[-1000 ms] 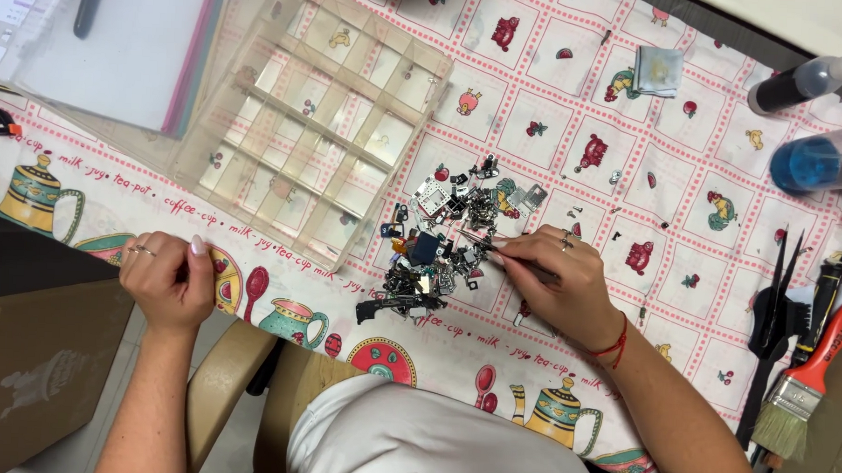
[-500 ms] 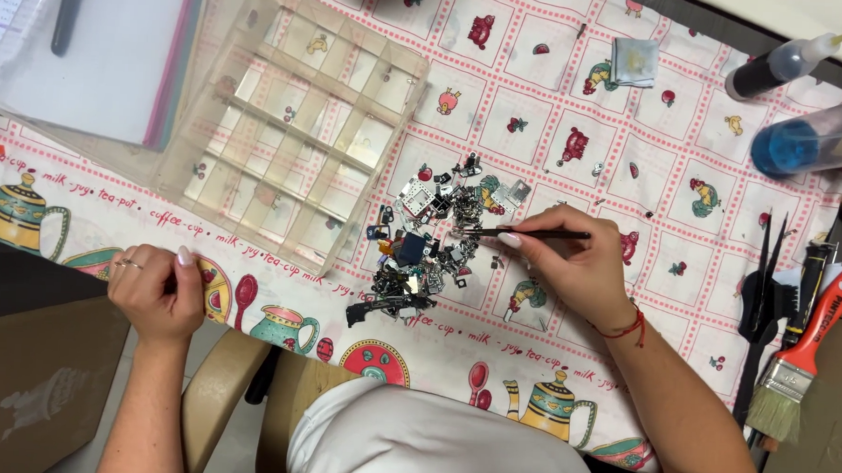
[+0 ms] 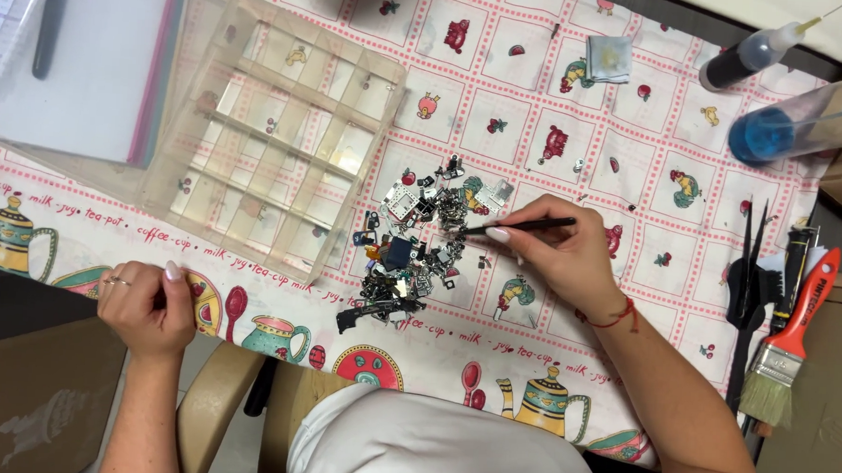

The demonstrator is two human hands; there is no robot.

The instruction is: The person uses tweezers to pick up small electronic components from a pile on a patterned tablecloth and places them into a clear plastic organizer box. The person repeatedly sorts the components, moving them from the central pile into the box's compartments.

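Observation:
A pile of small metal and electronic parts (image 3: 416,250) lies on a patterned tablecloth (image 3: 537,110) in the middle of the table. My right hand (image 3: 555,260) grips thin black tweezers (image 3: 519,227), their tip pointing left into the right side of the pile. My left hand (image 3: 148,306) rests loosely closed at the table's front edge, holding nothing that I can see; rings show on its fingers. A clear plastic compartment box (image 3: 271,133) stands just left of and behind the pile.
At the right edge lie a paintbrush with an orange handle (image 3: 791,338) and black tweezers (image 3: 748,267). Two squeeze bottles, one with blue liquid (image 3: 798,124), lie at the back right. A clear folder (image 3: 82,57) sits far left. A cardboard box (image 3: 33,400) is below left.
My right hand has lifted the tweezers from the pile's lower right edge to its upper right side. My left hand has stayed at the table edge.

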